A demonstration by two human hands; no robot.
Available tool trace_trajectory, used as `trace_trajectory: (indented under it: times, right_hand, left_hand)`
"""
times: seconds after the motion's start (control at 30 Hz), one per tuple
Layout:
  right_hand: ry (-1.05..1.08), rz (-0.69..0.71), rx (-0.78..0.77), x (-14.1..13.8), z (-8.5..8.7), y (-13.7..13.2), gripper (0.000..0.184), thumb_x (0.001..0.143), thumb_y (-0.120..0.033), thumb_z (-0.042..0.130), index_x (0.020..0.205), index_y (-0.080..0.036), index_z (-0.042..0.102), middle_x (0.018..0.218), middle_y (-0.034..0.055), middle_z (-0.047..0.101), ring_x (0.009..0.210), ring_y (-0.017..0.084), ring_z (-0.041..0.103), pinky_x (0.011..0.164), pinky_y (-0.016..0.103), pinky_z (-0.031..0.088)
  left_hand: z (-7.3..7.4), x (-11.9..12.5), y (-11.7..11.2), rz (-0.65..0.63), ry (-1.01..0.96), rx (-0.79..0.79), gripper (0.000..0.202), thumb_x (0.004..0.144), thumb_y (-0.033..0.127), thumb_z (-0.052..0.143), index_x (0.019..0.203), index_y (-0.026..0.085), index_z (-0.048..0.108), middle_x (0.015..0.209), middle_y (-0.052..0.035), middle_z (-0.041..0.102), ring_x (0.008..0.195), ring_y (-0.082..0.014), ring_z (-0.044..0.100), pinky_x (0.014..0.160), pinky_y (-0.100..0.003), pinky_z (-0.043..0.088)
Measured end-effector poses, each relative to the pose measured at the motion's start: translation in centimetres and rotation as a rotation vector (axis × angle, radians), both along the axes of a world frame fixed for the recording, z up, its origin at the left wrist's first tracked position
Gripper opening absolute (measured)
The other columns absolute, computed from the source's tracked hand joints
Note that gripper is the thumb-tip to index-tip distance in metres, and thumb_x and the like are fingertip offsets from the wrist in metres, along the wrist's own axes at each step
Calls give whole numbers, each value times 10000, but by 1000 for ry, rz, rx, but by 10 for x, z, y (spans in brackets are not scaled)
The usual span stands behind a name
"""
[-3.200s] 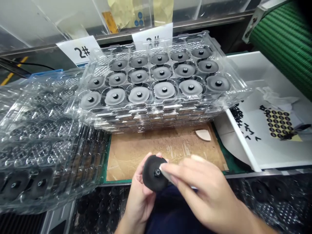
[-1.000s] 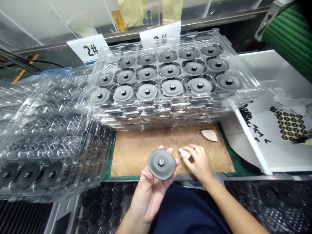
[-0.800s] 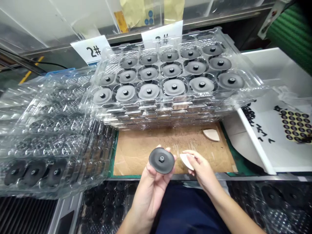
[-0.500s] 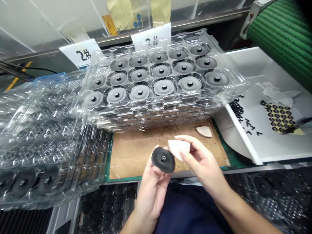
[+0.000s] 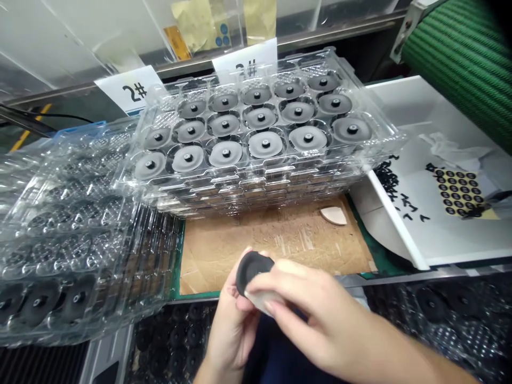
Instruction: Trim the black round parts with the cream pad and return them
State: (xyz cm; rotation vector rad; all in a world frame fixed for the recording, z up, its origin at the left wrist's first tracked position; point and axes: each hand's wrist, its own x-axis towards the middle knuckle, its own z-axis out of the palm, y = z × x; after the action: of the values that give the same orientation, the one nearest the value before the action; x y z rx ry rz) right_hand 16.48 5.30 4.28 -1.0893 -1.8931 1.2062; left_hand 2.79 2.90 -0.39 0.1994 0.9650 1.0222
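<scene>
My left hand (image 5: 234, 320) grips a round black disc (image 5: 248, 269) by its rim, tilted above the front edge of the cardboard. The disc's centre is covered by my right fingers. Pinched in my right hand (image 5: 316, 314) is a folded white cloth pad (image 5: 264, 300), which lies against the lower side of the disc. A second white pad (image 5: 334, 215) rests on the cardboard sheet (image 5: 208, 266) at its right side. Behind it stands a stack of clear plastic trays (image 5: 264, 173), its top tray filled with similar discs, each with a small central stud.
More clear trays (image 5: 80, 213) are piled at the left. On the right, a white bin (image 5: 460, 245) holds small black clips (image 5: 387, 178) and a sheet of round stickers (image 5: 458, 192). A green ribbed roller (image 5: 460, 58) hangs upper right. Paper signs (image 5: 134, 90) stand behind the stack.
My right hand has moved left and down, bringing the white pad from beside the disc onto it. My left hand has shifted slightly left and tilted the disc.
</scene>
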Motion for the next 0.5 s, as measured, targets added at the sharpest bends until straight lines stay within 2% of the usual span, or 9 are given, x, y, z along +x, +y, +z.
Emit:
trace_trajectory:
  times: [0.03, 0.07, 0.17, 0.2, 0.3, 0.37, 0.43, 0.5]
  right_hand:
    - [-4, 30, -35, 2, 1, 0, 208, 882, -88, 473, 966, -184, 637, 899, 15, 644, 820, 115, 598, 748, 201, 478]
    - [-8, -1, -33, 2, 2, 1, 206, 882, -90, 476, 963, -186, 640, 905, 12, 645, 825, 112, 599, 755, 198, 477]
    - [7, -214, 127, -2, 2, 2, 252, 900, -119, 429, 1077, -120, 609, 955, 76, 629, 859, 149, 598, 784, 250, 488]
    - [10, -229, 168, -2, 3, 1, 275, 901, -119, 415, 1107, -95, 595, 956, 94, 626, 856, 160, 598, 776, 263, 494]
    - [-18, -71, 132, 9, 8, -9, 262, 887, -93, 437, 1078, -128, 614, 893, 59, 640, 788, 135, 602, 720, 222, 500]
    - [-69, -24, 58, 23, 12, -16, 232, 870, -85, 487, 1023, -182, 631, 841, 11, 643, 725, 98, 601, 656, 170, 488]
    - [-163, -74, 48, 33, 14, -19, 223, 864, -88, 505, 1009, -201, 630, 800, -6, 636, 683, 87, 596, 612, 165, 474]
    - [-271, -190, 129, 36, 15, -17, 229, 879, -94, 485, 1038, -179, 625, 792, 12, 639, 681, 108, 589, 619, 204, 466]
  left_hand:
    - [0, 0, 1, -1, 11, 5, 640, 478, 385, 849, 1081, 273, 666, 1062, -32, 697, 940, -208, 643, 845, -269, 507]
    - [0, 1, 2, -13, 15, 18, 644, 458, 392, 854, 1063, 261, 675, 1063, -39, 698, 973, -225, 637, 858, -274, 504]
    - [3, 6, 4, -85, -17, 49, 475, 508, 346, 848, 953, 245, 716, 929, -23, 730, 998, -229, 638, 907, -286, 481]
    - [4, 6, 3, -98, -36, 54, 459, 534, 332, 840, 969, 257, 713, 951, -21, 732, 1031, -228, 627, 937, -290, 463]
    - [4, 3, 3, -103, -66, 73, 516, 578, 289, 826, 1071, 311, 674, 1125, -20, 700, 1087, -217, 606, 985, -300, 425]
    - [3, 1, 3, -113, -90, 94, 566, 540, 312, 842, 1078, 324, 667, 1147, -21, 694, 1041, -219, 632, 964, -315, 447]
    - [3, 1, 4, -115, -119, 111, 617, 468, 365, 860, 1056, 323, 677, 1111, -15, 709, 997, -218, 650, 929, -308, 473]
    - [4, 5, 6, -106, -113, 105, 676, 421, 398, 867, 1063, 307, 676, 1110, -22, 709, 1028, -229, 635, 946, -308, 461]
